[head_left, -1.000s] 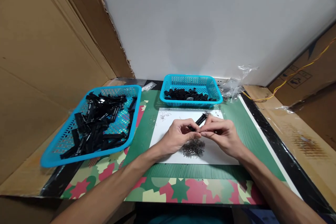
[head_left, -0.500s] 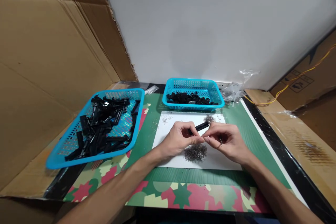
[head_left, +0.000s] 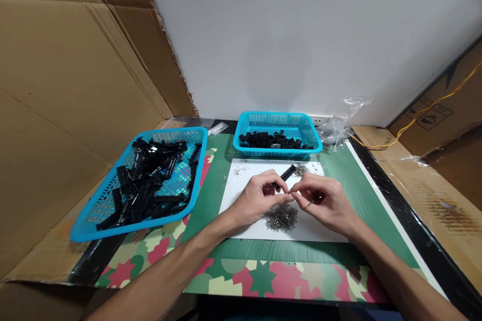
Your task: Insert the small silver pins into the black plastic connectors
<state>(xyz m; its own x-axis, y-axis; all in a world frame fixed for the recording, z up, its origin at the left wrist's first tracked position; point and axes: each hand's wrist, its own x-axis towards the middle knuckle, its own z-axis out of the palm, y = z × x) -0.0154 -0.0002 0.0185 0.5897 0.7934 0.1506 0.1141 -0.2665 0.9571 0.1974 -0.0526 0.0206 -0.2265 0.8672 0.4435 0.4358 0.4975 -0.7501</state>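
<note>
My left hand (head_left: 261, 194) is closed around a slim black plastic part (head_left: 289, 172), whose far end sticks up beyond the fingers. My right hand (head_left: 326, 200) is closed too, thumb and index finger pinched together against the left fingertips. A thin bit of metal (head_left: 309, 204) shows at the right fingers; its exact kind is too small to make out. What lies right at the meeting fingertips is hidden. Just below both hands, a heap of tiny metal pieces (head_left: 281, 218) lies on a white sheet (head_left: 244, 233).
At left stands a blue basket (head_left: 85, 233) of long black plastic parts. Another blue basket (head_left: 278, 152), with smaller black pieces, is at the back. A second metal heap (head_left: 301, 170) lies behind my hands. Clear plastic bags (head_left: 334, 133) sit back right, beside a yellow cable (head_left: 399, 135).
The black plastic part has tilted more steeply, its far end now higher. The metal bit at my right hand has shifted slightly left. Both hands remain together over the sheet.
</note>
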